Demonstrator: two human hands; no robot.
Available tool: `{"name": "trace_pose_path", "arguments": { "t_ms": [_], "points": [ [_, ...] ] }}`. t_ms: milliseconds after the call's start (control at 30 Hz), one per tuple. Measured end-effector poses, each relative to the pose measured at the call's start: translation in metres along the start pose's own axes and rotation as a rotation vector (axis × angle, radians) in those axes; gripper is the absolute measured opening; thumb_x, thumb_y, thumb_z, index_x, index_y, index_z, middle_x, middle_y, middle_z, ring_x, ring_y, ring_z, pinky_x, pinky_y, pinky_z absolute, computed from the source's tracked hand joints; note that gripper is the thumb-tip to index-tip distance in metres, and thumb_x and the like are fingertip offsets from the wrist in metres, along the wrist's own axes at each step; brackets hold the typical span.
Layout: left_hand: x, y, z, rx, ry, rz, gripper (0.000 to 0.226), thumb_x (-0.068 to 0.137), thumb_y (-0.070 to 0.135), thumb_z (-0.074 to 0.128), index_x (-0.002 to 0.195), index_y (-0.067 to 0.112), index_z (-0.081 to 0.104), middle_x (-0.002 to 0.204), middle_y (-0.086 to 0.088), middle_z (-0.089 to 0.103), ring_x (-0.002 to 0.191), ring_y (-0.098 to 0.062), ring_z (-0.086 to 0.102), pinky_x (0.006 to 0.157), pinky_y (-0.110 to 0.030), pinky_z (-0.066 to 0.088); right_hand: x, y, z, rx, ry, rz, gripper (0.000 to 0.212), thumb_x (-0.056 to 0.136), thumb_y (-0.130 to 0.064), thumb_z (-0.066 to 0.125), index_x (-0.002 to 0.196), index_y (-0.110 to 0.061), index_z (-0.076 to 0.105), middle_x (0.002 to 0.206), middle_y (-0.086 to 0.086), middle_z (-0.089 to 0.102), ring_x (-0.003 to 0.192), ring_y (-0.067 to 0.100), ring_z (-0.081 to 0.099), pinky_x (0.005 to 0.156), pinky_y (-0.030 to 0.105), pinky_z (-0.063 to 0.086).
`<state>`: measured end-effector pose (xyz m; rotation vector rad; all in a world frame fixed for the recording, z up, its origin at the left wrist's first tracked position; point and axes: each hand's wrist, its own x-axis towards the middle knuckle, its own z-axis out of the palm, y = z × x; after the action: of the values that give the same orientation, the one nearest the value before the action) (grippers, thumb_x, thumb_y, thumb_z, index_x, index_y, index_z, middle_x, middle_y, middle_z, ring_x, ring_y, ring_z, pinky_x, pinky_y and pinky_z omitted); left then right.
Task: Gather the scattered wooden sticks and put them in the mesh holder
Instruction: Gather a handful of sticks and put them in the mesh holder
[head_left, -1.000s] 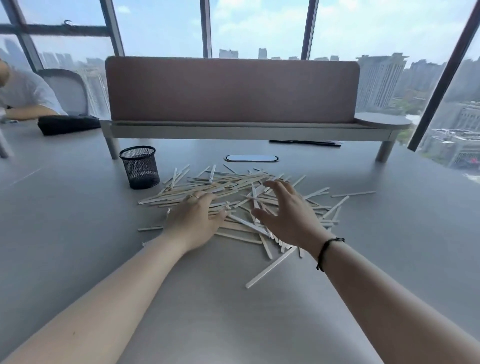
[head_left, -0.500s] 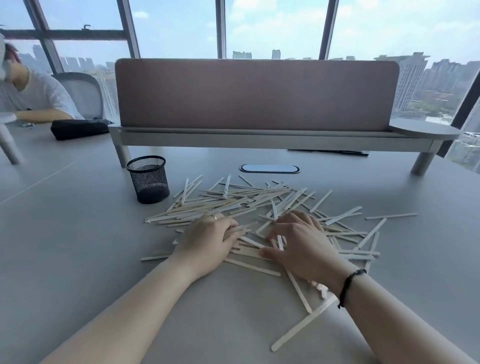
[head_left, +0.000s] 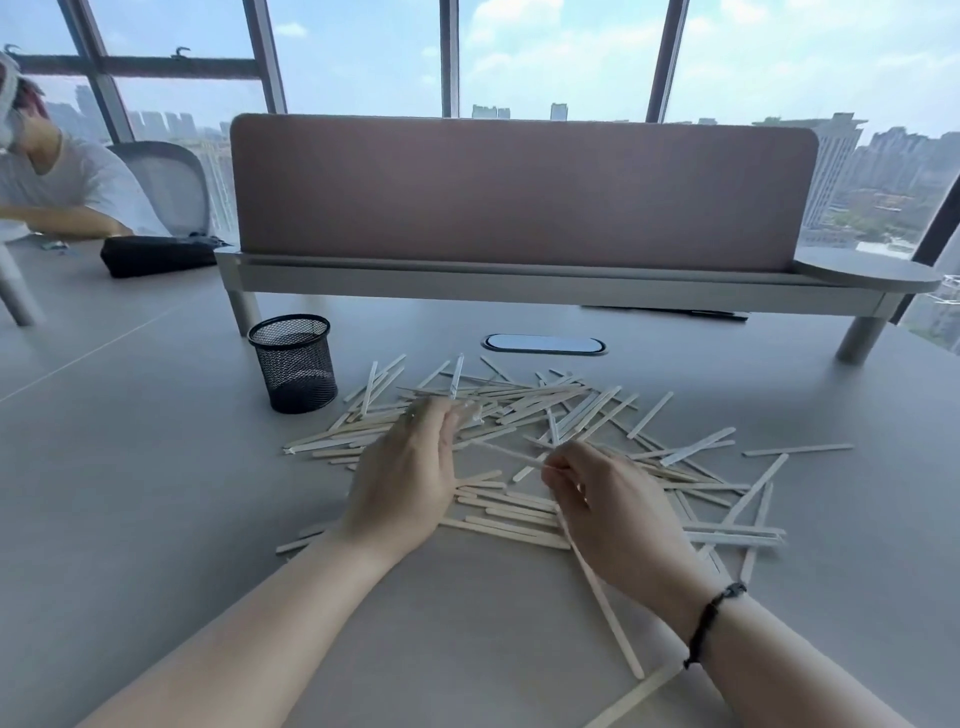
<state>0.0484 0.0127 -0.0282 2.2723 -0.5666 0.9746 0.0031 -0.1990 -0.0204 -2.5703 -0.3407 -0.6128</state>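
Several pale wooden sticks (head_left: 540, 405) lie scattered in a loose heap on the grey table (head_left: 130, 493). The black mesh holder (head_left: 293, 362) stands upright to the left of the heap and looks empty. My left hand (head_left: 410, 475) lies flat on the heap's left part, fingers straight and pointing away from me. My right hand (head_left: 608, 506) is over the middle of the heap, its fingers curled, pinching the end of a thin stick (head_left: 506, 453) that slants toward the left hand. A black band is round my right wrist.
A pink desk divider on a grey raised shelf (head_left: 524, 280) spans the back of the table. A cable port (head_left: 545, 344) is set in the table behind the sticks. A black pouch (head_left: 156, 255) and a seated person (head_left: 57, 182) are at the far left.
The view has tipped lower and closer. My right hand went from spread over the heap to curled, pinching a stick. My left hand has stayed on the sticks.
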Motion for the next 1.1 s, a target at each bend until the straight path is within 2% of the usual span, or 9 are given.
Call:
{"name": "trace_pose_path", "arguments": {
  "t_ms": [100, 167, 267, 367, 533, 633, 767, 867, 1100],
  "points": [
    [0.004, 0.003, -0.01, -0.024, 0.055, -0.038, 0.039, 0.104, 0.04, 0.032, 0.088, 0.01, 0.051, 0.06, 0.004, 0.054, 0.054, -0.032, 0.056, 0.048, -0.04, 0.045, 0.005, 0.009, -0.015, 0.014, 0.011, 0.025, 0.008, 0.099, -0.031, 0.05, 0.095, -0.028, 0.057, 0.068, -0.005, 0.058, 0.066, 0.026, 0.054, 0.057, 0.037, 0.043],
    [0.006, 0.003, -0.017, -0.043, 0.022, -0.041, 0.047, 0.101, 0.056, 0.031, 0.083, 0.016, 0.048, 0.052, 0.011, 0.042, 0.048, -0.024, 0.049, 0.046, -0.032, 0.038, 0.005, 0.014, -0.027, 0.008, -0.096, 0.06, 0.01, 0.097, -0.038, 0.051, 0.105, -0.033, 0.055, 0.068, -0.006, 0.059, 0.067, 0.025, 0.055, 0.062, 0.037, 0.048],
    [0.007, -0.004, -0.022, -0.042, -0.044, -0.05, 0.041, 0.094, 0.065, 0.044, 0.077, 0.027, 0.04, 0.052, 0.013, 0.043, 0.049, -0.017, 0.054, 0.046, -0.028, 0.035, -0.003, 0.01, -0.036, -0.111, -0.348, 0.107, 0.052, 0.078, -0.074, 0.058, 0.122, -0.048, 0.048, 0.075, -0.012, 0.056, 0.074, 0.017, 0.055, 0.066, 0.033, 0.046],
    [0.01, -0.014, -0.022, -0.035, -0.015, -0.106, 0.032, 0.093, 0.045, 0.064, 0.074, 0.03, 0.043, 0.055, 0.015, 0.048, 0.051, -0.013, 0.054, 0.048, -0.03, 0.042, -0.005, 0.001, -0.025, -0.241, -0.445, 0.06, 0.082, 0.058, -0.093, 0.051, 0.127, -0.049, 0.048, 0.108, -0.017, 0.063, 0.099, 0.016, 0.061, 0.079, 0.033, 0.05],
    [0.01, -0.028, -0.017, -0.011, -0.112, -0.142, 0.035, 0.092, 0.034, 0.064, 0.063, 0.02, 0.049, 0.047, 0.008, 0.039, 0.047, -0.007, 0.04, 0.049, -0.029, 0.028, 0.007, -0.007, -0.005, -0.122, -0.385, 0.052, 0.05, 0.076, -0.073, 0.06, 0.109, -0.035, 0.063, 0.093, -0.013, 0.055, 0.092, 0.016, 0.059, 0.07, 0.031, 0.044],
    [0.007, -0.028, -0.013, 0.013, -0.201, -0.133, 0.026, 0.09, 0.04, 0.057, 0.073, 0.021, 0.06, 0.054, 0.009, 0.048, 0.055, -0.018, 0.05, 0.052, -0.031, 0.039, 0.02, -0.012, 0.001, -0.037, -0.443, 0.111, 0.036, 0.076, -0.059, 0.072, 0.092, -0.028, 0.06, 0.088, -0.011, 0.057, 0.083, 0.015, 0.057, 0.068, 0.029, 0.044],
    [0.005, -0.024, -0.014, -0.01, -0.217, -0.134, 0.009, 0.089, 0.03, 0.059, 0.086, 0.027, 0.068, 0.06, 0.009, 0.054, 0.061, -0.021, 0.053, 0.055, -0.03, 0.041, 0.038, -0.018, 0.002, -0.028, -0.576, 0.14, 0.038, 0.072, -0.051, 0.08, 0.074, -0.023, 0.054, 0.065, -0.011, 0.049, 0.057, 0.009, 0.043, 0.054, 0.028, 0.034],
    [0.005, -0.025, -0.014, 0.035, -0.198, -0.163, 0.011, 0.091, 0.031, 0.06, 0.094, 0.027, 0.069, 0.071, 0.004, 0.066, 0.068, -0.024, 0.059, 0.057, -0.029, 0.036, 0.048, -0.025, 0.001, -0.03, -0.669, 0.127, 0.031, 0.075, -0.048, 0.079, 0.068, -0.021, 0.064, 0.058, -0.008, 0.054, 0.048, 0.006, 0.043, 0.049, 0.025, 0.034],
    [0.004, -0.023, -0.016, 0.013, -0.231, -0.214, 0.007, 0.092, 0.029, 0.061, 0.089, 0.025, 0.065, 0.062, 0.007, 0.054, 0.066, -0.023, 0.059, 0.057, -0.03, 0.04, 0.055, -0.035, -0.004, -0.1, -0.743, 0.061, 0.03, 0.077, -0.048, 0.078, 0.066, -0.025, 0.062, 0.065, -0.005, 0.06, 0.056, 0.009, 0.049, 0.052, 0.024, 0.036]
  ]
}}
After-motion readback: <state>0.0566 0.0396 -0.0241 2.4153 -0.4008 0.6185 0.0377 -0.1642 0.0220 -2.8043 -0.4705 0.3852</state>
